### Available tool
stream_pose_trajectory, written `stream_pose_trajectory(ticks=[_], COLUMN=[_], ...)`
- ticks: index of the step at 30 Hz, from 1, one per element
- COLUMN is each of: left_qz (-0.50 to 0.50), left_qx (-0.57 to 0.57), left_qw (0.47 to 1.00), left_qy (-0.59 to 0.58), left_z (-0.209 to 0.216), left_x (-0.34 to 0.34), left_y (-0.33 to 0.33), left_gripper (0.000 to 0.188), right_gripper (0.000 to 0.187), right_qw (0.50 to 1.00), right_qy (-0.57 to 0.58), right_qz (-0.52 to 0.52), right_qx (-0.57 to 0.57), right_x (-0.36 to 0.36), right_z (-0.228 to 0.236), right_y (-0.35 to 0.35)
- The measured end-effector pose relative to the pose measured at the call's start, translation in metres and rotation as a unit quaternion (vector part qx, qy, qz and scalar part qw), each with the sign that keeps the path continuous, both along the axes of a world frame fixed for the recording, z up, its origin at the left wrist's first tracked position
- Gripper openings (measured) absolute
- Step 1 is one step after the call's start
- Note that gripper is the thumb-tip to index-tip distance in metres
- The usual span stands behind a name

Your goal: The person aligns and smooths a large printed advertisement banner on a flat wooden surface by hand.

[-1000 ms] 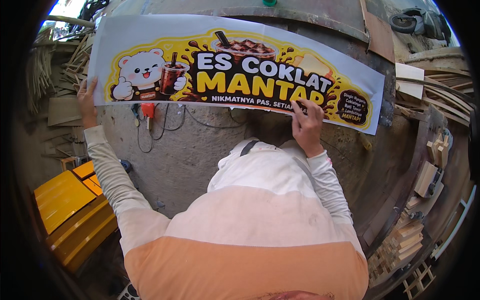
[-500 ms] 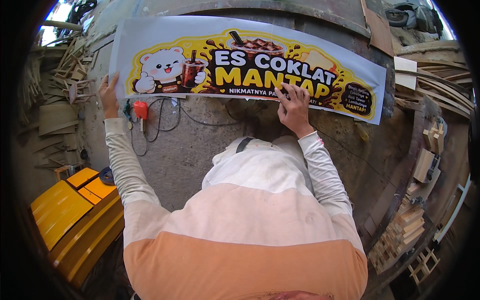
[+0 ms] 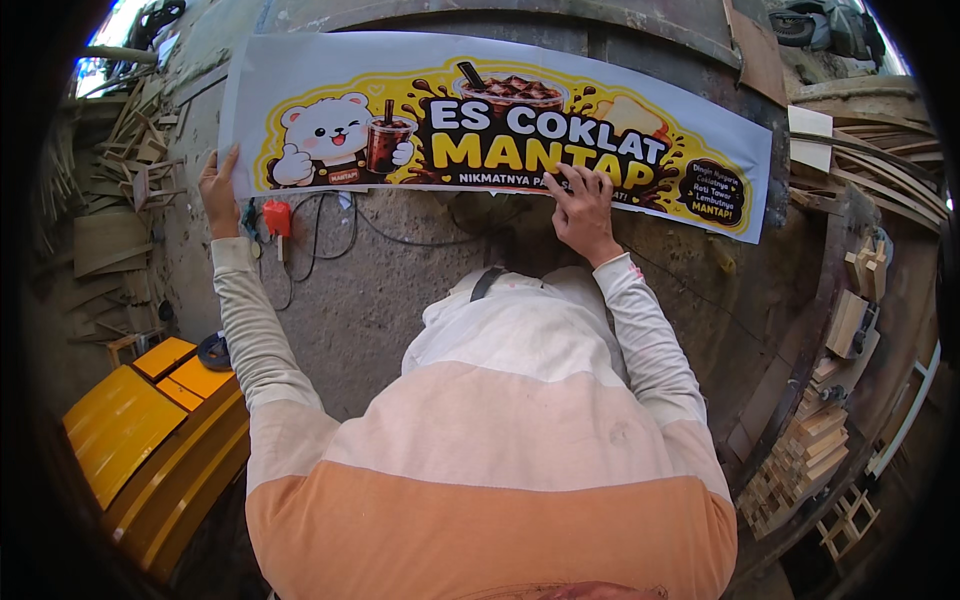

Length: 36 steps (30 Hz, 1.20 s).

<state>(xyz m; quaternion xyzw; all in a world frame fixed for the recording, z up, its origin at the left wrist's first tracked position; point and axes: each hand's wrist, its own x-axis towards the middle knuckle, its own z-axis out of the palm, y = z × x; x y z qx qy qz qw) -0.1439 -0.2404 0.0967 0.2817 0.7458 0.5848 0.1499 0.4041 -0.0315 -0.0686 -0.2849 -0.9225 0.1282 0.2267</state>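
A long white sheet point(image 3: 320, 65) printed with a colourful drinks sign stretches across the upper middle. It shows a white cartoon bear, iced brown drinks in cups and large white and yellow lettering. My left hand point(image 3: 218, 190) is closed on the sheet's lower left edge, thumb and fingers pinching it. Over the lower edge, right of centre, my right hand point(image 3: 585, 215) rests with its fingers apart and slightly bent, fingertips on the printed face. The sheet hides most of the surface under it.
A red-orange object point(image 3: 277, 218) and a dark cord point(image 3: 400, 242) lie just below the sheet. Glossy yellow panels point(image 3: 125, 420) stand at lower left. Wood scraps point(image 3: 130, 150) heap at far left; cut wood blocks point(image 3: 805, 450) are stacked at right. Curved wooden strips point(image 3: 880, 165) lie at upper right.
The right end of the sheet and my right hand have shifted very slightly left and up. My left hand keeps its hold on the edge.
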Motion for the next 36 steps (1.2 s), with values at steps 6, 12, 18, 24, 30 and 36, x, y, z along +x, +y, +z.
stream_pose_trajectory(ticks=[6, 12, 18, 24, 30, 36], left_qz=[-0.001, 0.012, 0.023, 0.039, 0.036, 0.034], left_qx=[-0.015, -0.013, -0.010, 0.002, -0.008, -0.011], left_qw=[1.000, 1.000, 0.998, 0.998, 0.998, 0.998], left_qy=[0.015, 0.018, 0.055, 0.051, 0.054, 0.044], left_z=[0.003, 0.010, 0.018, 0.023, 0.007, 0.005], left_x=[0.002, 0.013, 0.024, 0.029, 0.012, 0.013], left_y=[0.001, 0.004, 0.001, -0.001, -0.006, -0.004], left_gripper=[0.023, 0.023, 0.022, 0.023, 0.024, 0.022], right_gripper=[0.054, 0.056, 0.060, 0.062, 0.063, 0.062], right_qw=[1.000, 1.000, 1.000, 1.000, 1.000, 1.000], right_qy=[-0.014, -0.024, -0.023, -0.013, -0.010, -0.015], right_qz=[0.001, 0.000, 0.003, -0.001, -0.007, -0.019], right_qx=[-0.006, -0.007, -0.016, -0.011, 0.000, -0.014], right_x=[-0.001, -0.001, 0.001, 0.003, 0.004, 0.003], right_z=[-0.006, -0.009, -0.014, -0.016, -0.019, -0.014], right_y=[0.000, -0.001, 0.000, -0.002, -0.005, -0.012])
